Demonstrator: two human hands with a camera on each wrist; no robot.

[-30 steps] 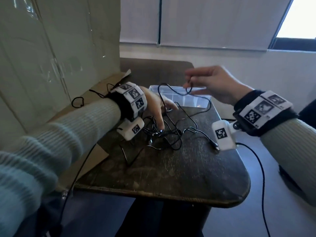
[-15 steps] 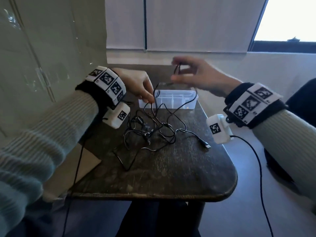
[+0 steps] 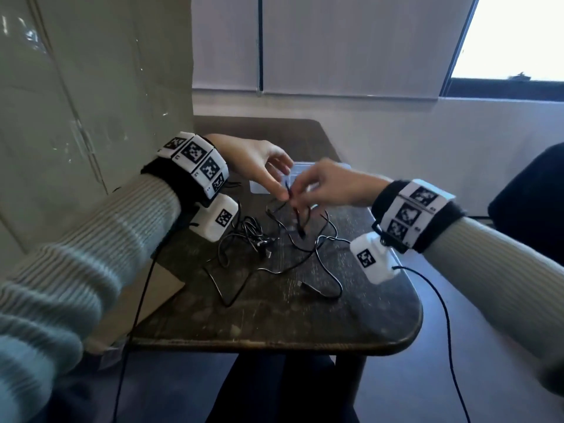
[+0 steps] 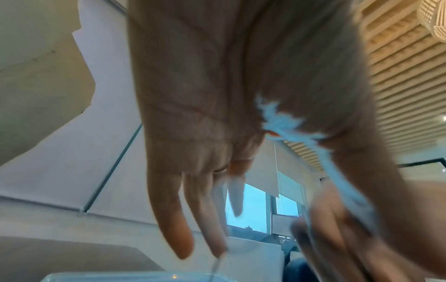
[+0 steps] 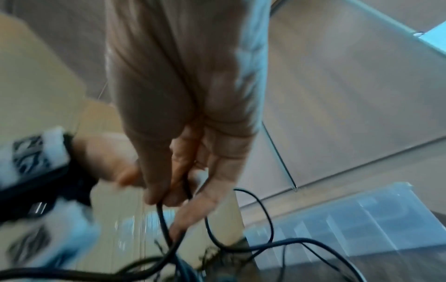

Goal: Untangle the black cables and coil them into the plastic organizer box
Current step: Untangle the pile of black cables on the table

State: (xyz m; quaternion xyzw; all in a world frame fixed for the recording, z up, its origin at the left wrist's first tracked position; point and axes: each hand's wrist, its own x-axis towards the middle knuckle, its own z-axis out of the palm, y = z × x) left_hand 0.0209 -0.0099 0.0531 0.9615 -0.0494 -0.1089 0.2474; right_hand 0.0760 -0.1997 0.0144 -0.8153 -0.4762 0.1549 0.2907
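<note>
Several thin black cables [image 3: 256,236] lie tangled on the dark table [image 3: 274,325], and one plug end [image 3: 300,283] trails toward the front. My right hand [image 3: 294,195] pinches a raised strand of black cable [image 5: 161,215] between thumb and fingers [image 5: 166,198]. My left hand [image 3: 282,195] meets it from the left, fingertips pinching the same strand; the left wrist view is blurred, with the fingers [image 4: 176,229] pointing down. The clear plastic organizer box [image 3: 262,186] stands just behind both hands, partly hidden; its compartments [image 5: 350,219] and rim [image 4: 120,276] show in the wrist views.
A cardboard sheet [image 3: 158,297] leans off the table's left side beside a pale wall panel [image 3: 91,117]. The wrist camera's lead [image 3: 442,315] hangs off the right edge. A dark seat [image 3: 534,193] stands at the right.
My right hand has come down with the strand from above the box to just over the table. The left hand has shifted right to meet it at the strand.
</note>
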